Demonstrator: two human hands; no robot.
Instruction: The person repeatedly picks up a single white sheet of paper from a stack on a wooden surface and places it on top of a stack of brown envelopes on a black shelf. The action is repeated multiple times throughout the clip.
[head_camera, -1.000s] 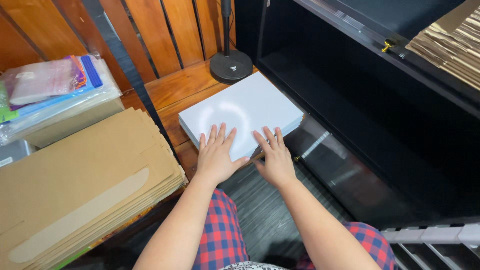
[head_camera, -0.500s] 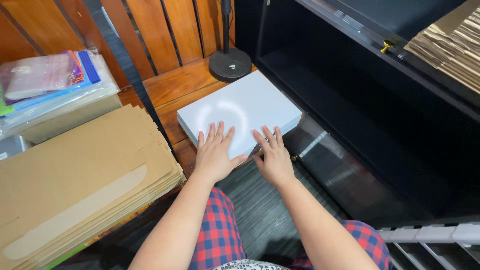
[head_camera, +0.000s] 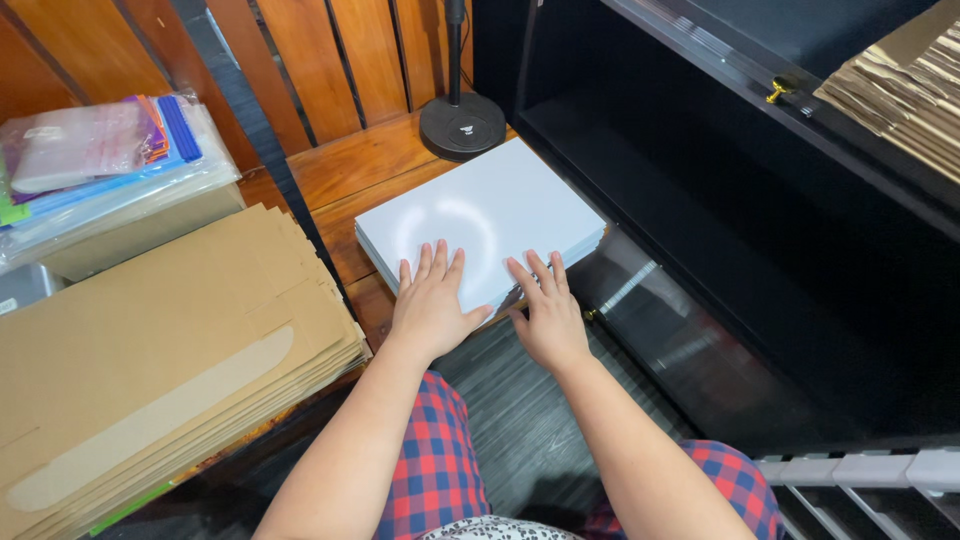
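**Two flat hands on a stack of white sheets**

Both arms reach forward and down from the bottom of the view. The left hand (head_camera: 430, 305) lies palm down on the near edge of a stack of white sheets (head_camera: 485, 215). Its fingers are spread out and straight, not gripping anything. The right hand (head_camera: 548, 315) lies just beside it, also palm down. Its fingers are straight too, and their tips rest on the near corner of the stack. The thumb of the right hand points toward the left hand. The two hands are close together but do not touch.

The stack of white sheets sits on a wooden floor ledge (head_camera: 350, 170), tilted at an angle. A round black stand base (head_camera: 462, 125) stands just behind it, near the wooden slat wall (head_camera: 370, 50). To the left is a big pile of flat brown cardboard (head_camera: 150, 350). Behind that are clear plastic packets (head_camera: 100, 160) with colourful things inside. To the right is a black cabinet (head_camera: 700, 200).

The palms hide what is under them. The pole of the stand is cut off at the top. More brown cardboard at the top right is cut off by the edge. The white bars at the bottom right are hard to make out.
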